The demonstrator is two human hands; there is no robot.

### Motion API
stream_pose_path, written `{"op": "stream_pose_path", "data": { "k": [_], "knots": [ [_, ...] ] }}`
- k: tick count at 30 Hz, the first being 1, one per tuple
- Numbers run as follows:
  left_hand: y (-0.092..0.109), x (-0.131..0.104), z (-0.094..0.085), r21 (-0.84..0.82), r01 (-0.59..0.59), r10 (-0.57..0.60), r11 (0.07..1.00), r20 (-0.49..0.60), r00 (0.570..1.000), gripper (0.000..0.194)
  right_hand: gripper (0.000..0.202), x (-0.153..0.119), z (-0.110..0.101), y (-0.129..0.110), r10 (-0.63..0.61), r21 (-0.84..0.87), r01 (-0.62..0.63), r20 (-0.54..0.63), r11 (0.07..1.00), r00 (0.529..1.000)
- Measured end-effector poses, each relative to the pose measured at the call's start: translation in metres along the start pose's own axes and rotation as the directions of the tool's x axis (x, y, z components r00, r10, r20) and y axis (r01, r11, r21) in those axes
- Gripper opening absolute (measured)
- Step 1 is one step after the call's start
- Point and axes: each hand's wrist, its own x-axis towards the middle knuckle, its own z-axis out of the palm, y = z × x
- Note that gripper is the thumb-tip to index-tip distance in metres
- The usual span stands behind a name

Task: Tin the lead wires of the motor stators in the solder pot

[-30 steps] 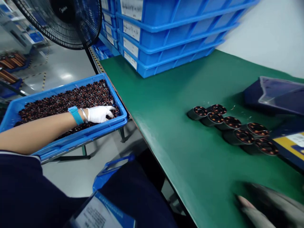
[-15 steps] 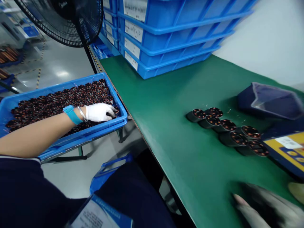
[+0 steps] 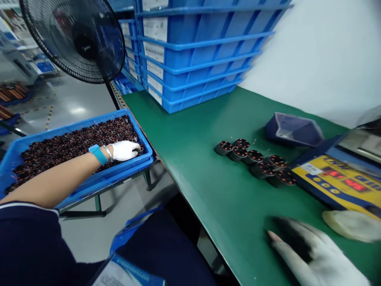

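Observation:
My left hand (image 3: 126, 151), in a white glove, reaches into the right end of a blue tray (image 3: 151, 155) filled with dark cylindrical parts showing copper windings, which look like motor stators (image 3: 98, 133). Its fingers are curled round one stator (image 3: 141, 149) in the tray's corner, mostly hidden by the hand. My right hand (image 3: 312, 248), its glove stained dark at the fingers, rests low over the green table (image 3: 202, 182). Thumb and fingers are apart there, with nothing visible between them. Ahead of it stands a cluster of several stators (image 3: 253, 157), upright on the table.
Blue crates (image 3: 190, 59) are stacked at the table's far end, beside a black fan (image 3: 80, 43). A dark blue bin (image 3: 293, 131) stands behind the stators. On the right are a yellow-fronted device (image 3: 342, 178) with red digits and a pale rounded object (image 3: 351, 224).
The camera view has turned, so the table things appear further left and more of the device shows. My left hand stays at the tray's corner; my right hand shows more fully.

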Motion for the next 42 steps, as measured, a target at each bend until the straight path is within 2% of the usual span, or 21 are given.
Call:
{"op": "stream_pose_path", "data": {
  "k": [3, 5, 10, 14, 17, 20, 23, 27, 30, 32, 34, 36, 38, 40, 42],
  "knots": [
    [-0.001, -0.004, 0.001, 0.019, 0.072, -0.070, 0.997, -0.087, 0.994, 0.050, 0.066, 0.002, -0.009, -0.011, -0.003, -0.018, 0.005, 0.112, 1.000, 0.994],
    [-0.003, -0.007, 0.008, 0.018, 0.089, -0.087, 0.996, -0.105, 0.991, 0.054, 0.067, 0.002, -0.013, -0.015, -0.010, -0.019, 0.013, 0.135, 1.000, 0.991],
    [-0.011, -0.009, 0.024, -0.017, 0.065, -0.066, 0.998, -0.052, 0.996, 0.059, 0.067, -0.002, -0.017, -0.026, 0.014, -0.032, -0.011, 0.099, 0.999, 0.995],
    [-0.018, -0.003, 0.026, -0.034, 0.079, -0.079, 0.996, -0.005, 0.997, 0.056, 0.069, -0.003, -0.018, -0.033, 0.012, -0.041, -0.007, 0.114, 0.999, 0.993],
    [-0.017, 0.001, 0.026, -0.045, 0.091, -0.090, 0.995, 0.015, 0.996, 0.054, 0.068, -0.001, -0.018, -0.034, -0.004, -0.046, 0.007, 0.073, 0.999, 0.997],
    [-0.010, 0.000, 0.023, -0.047, 0.100, -0.100, 0.994, 0.004, 0.995, 0.046, 0.064, 0.002, -0.017, -0.032, -0.048, -0.034, 0.051, 0.089, 0.998, 0.995],
    [0.002, -0.007, 0.018, -0.053, 0.099, -0.102, 0.994, -0.042, 0.994, 0.044, 0.057, 0.003, -0.019, -0.036, -0.080, 0.013, 0.079, 0.053, 0.997, 0.995],
    [0.020, -0.026, 0.019, -0.094, 0.143, -0.157, 0.985, -0.161, 0.974, 0.057, 0.055, 0.003, -0.026, -0.046, -0.102, 0.056, 0.102, 0.004, 0.993, 0.995],
    [0.035, -0.042, 0.029, -0.134, 0.235, -0.263, 0.963, -0.257, 0.930, 0.071, 0.052, 0.003, -0.025, -0.055, -0.121, 0.035, 0.123, -0.054, 0.992, 0.991],
    [0.041, -0.048, 0.035, -0.166, 0.271, -0.309, 0.948, -0.286, 0.907, 0.074, 0.047, 0.004, -0.019, -0.062, -0.202, 0.011, 0.205, -0.128, 0.979, 0.971],
    [0.045, -0.050, 0.035, -0.218, 0.280, -0.335, 0.935, -0.278, 0.900, 0.070, 0.042, 0.006, -0.007, -0.076, -0.347, -0.013, 0.352, -0.211, 0.936, 0.914],
    [0.047, -0.044, 0.024, -0.290, 0.277, -0.359, 0.916, -0.288, 0.888, 0.067, 0.038, 0.010, 0.006, -0.099, -0.498, -0.033, 0.509, -0.279, 0.860, 0.822],
    [0.052, -0.029, -0.002, -0.361, 0.246, -0.376, 0.899, -0.353, 0.856, 0.066, 0.037, 0.015, 0.017, -0.129, -0.598, -0.034, 0.620, -0.308, 0.784, 0.740],
    [0.059, -0.004, -0.048, -0.409, 0.172, -0.364, 0.896, -0.455, 0.812, 0.070, 0.039, 0.022, 0.024, -0.162, -0.647, 0.004, 0.675, -0.282, 0.738, 0.709],
    [0.068, 0.029, -0.111, -0.421, 0.050, -0.300, 0.906, -0.554, 0.777, 0.073, 0.043, 0.031, 0.029, -0.189, -0.667, 0.066, 0.693, -0.220, 0.718, 0.712]
  ]
}}
